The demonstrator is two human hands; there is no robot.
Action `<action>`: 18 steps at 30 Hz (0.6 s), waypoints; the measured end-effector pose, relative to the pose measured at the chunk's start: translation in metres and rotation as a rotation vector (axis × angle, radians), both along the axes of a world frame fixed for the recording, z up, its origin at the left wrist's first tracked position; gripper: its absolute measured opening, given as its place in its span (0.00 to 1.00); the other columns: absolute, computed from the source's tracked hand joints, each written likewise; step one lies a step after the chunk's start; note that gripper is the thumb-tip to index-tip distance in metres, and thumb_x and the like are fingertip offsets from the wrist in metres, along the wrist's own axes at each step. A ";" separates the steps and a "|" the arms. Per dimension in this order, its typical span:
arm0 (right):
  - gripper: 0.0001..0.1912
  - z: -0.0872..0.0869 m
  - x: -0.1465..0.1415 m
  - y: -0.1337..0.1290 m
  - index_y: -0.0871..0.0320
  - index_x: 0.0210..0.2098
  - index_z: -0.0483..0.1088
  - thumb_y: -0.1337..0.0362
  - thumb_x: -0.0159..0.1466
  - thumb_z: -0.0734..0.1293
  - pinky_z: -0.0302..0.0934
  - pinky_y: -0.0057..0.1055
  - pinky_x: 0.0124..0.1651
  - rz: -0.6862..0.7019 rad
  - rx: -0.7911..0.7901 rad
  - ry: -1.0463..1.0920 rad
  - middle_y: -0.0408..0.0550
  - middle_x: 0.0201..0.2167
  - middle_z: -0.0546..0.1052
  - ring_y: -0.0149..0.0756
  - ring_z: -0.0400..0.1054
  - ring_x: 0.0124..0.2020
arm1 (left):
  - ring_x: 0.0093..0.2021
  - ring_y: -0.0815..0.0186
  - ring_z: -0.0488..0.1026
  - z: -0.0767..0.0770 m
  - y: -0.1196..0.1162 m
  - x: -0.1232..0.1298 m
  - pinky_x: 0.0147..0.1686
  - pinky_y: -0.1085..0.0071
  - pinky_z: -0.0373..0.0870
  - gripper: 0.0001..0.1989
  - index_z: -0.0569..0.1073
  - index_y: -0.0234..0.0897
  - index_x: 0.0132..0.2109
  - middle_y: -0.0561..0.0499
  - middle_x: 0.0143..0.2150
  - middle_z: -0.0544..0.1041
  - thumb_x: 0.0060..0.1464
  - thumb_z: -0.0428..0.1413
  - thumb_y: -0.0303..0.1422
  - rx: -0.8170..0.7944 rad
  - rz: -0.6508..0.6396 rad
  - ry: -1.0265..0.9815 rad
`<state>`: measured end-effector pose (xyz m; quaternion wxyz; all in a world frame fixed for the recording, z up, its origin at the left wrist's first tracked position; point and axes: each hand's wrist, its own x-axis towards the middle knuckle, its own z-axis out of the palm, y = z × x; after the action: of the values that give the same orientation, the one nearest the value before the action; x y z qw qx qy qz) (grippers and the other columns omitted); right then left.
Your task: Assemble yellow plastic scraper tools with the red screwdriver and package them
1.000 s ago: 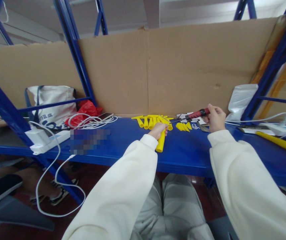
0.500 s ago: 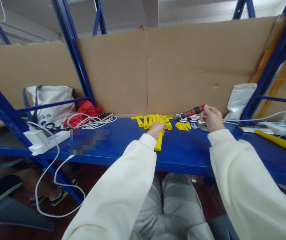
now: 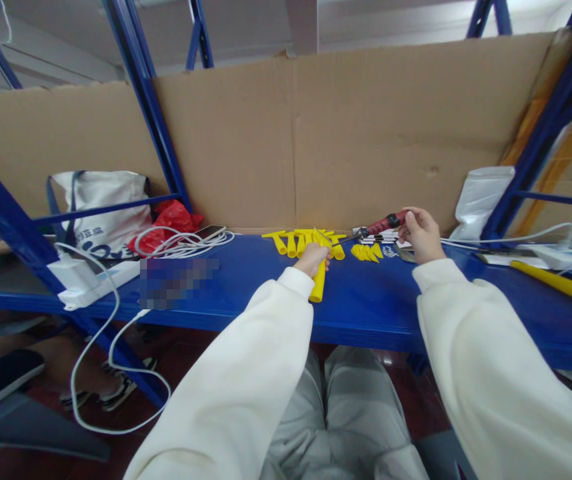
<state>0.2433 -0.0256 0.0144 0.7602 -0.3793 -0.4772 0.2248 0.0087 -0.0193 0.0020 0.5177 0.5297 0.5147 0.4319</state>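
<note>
My left hand is closed around a yellow T-shaped tool with a tubular handle, just above the blue shelf. My right hand pinches the end of a screwdriver with a red and black handle. The screwdriver lies nearly level, its shaft pointing left to the head of the yellow tool; my left hand partly hides where they meet. Behind the left hand, several similar yellow T-shaped tools stand in a row. Flat yellow pointed pieces lie to their right, beside small silvery bits.
A cardboard panel closes the back of the blue shelf. On the left are a cloth bag, a red plastic bag, white cables and a power strip. A yellow tube lies at right.
My right hand has shifted slightly left and up at the end of the screwdriver handle. My left hand and the yellow tool stay in place.
</note>
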 end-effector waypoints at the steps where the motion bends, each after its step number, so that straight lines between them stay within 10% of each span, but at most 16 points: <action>1: 0.14 0.000 0.000 0.001 0.53 0.34 0.70 0.55 0.56 0.76 0.53 0.24 0.15 -0.007 0.001 -0.004 0.37 0.21 0.68 0.28 0.59 0.16 | 0.20 0.72 0.60 0.000 0.000 0.000 0.25 0.72 0.60 0.11 0.65 0.38 0.32 0.57 0.21 0.63 0.57 0.52 0.18 -0.002 0.003 -0.001; 18: 0.12 -0.001 -0.003 0.001 0.51 0.40 0.71 0.62 0.57 0.73 0.59 0.27 0.20 -0.015 0.004 -0.018 0.37 0.20 0.68 0.31 0.63 0.19 | 0.20 0.71 0.60 0.003 -0.004 -0.001 0.24 0.73 0.58 0.12 0.64 0.39 0.29 0.57 0.21 0.62 0.56 0.53 0.18 -0.018 -0.004 0.013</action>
<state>0.2407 -0.0246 0.0135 0.7583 -0.3834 -0.4815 0.2146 0.0080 -0.0229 0.0046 0.5198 0.5288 0.5209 0.4230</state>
